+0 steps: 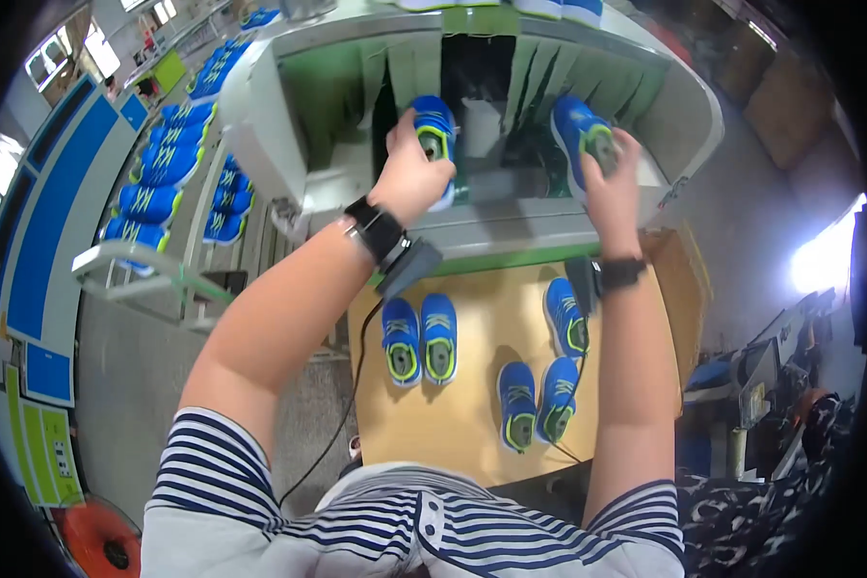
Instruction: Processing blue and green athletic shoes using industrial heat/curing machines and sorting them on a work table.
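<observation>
My left hand (pixel 412 175) is closed around the heel end of a blue sneaker (pixel 434 114) with lime-green trim, its toe pointing into the machine's opening. Farther right, my right hand (pixel 613 188) grips the heel of another blue sneaker (pixel 570 120), tilted with its pale sole edge showing. Both shoes are held at the mouth of a light grey machine (pixel 511 227) with hanging strip curtains inside. On the tan table below stand a pair of like sneakers (pixel 420 339) at left and three more sneakers (pixel 517 405) at right.
The tan table (pixel 424 433) lies between me and the machine. To the left, a rack (pixel 125 252) carries rows of blue sneakers. A cardboard box (pixel 682 299) stands by the table's right edge. A dark cable (pixel 349 409) hangs from my left wrist device. An orange fan (pixel 101 539) is at lower left.
</observation>
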A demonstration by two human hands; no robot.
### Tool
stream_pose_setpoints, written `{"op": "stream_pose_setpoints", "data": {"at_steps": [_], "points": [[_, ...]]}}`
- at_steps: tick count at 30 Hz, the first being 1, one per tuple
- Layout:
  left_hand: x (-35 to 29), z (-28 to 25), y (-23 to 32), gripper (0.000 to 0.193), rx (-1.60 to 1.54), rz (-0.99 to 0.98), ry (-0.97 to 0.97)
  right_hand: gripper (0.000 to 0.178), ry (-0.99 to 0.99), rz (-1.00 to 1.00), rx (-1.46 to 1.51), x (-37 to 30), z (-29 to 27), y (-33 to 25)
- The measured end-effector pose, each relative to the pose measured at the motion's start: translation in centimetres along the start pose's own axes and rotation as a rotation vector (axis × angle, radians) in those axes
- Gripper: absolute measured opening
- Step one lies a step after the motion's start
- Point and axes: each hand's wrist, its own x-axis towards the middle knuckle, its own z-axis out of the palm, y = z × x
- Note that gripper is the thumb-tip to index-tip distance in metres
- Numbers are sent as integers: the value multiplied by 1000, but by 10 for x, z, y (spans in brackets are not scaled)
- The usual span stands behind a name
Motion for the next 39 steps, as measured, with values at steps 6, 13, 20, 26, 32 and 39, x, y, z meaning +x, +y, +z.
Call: {"op": "stream_pose_setpoints", "data": {"at_steps": [6, 13, 20, 26, 32, 39], "points": [[79, 18, -75, 94, 304, 142, 257, 68, -243, 156, -137, 32, 37, 56], [-132, -4, -115, 48, 184, 220, -590, 49, -854, 782, 394, -190, -106, -5], [-270, -22, -146, 75, 733, 53, -592, 37, -1137, 1328, -438, -311, -173, -22], [-283, 5, -111, 62, 537, 236, -491, 70, -241, 445, -463, -400, -147, 58], [-291, 35, -107, 62, 188, 94, -846, 71, -335, 706, -243, -396, -115, 45], [-313, 36, -127, 69, 168, -11, -857, 70, -603, 814, 231, -382, -98, 20]]}}
